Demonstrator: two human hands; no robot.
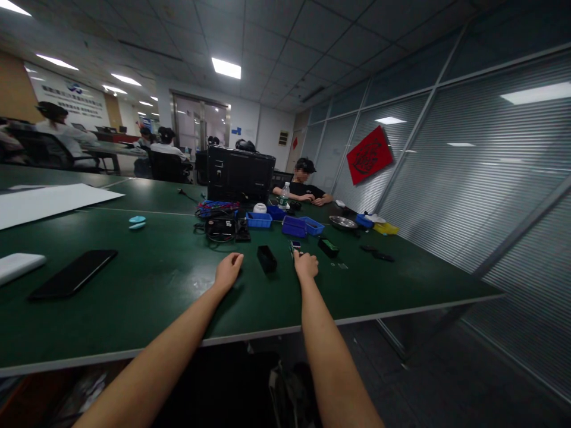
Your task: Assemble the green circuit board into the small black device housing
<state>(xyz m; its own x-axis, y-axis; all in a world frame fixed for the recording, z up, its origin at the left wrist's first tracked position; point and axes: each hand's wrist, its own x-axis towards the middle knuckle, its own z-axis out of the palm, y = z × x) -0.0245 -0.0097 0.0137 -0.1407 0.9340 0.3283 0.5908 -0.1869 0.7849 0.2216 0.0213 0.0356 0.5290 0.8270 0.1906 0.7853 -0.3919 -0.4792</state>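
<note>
My right hand has its fingers closed around a small handheld device with a little screen, low over the green table. Its lower part is hidden by my fingers. My left hand rests on the table with the fingers curled in, and nothing shows in it. Between the two hands stands an open black box, nearer to the right one. Just right of my right hand lies a black tray with something green in it. Small clear pieces lie in front of that tray.
Blue bins, a black adapter with cables, a monitor and a bottle stand beyond my hands. A metal bowl is at right, a black tablet-like slab at left. A person sits across the table.
</note>
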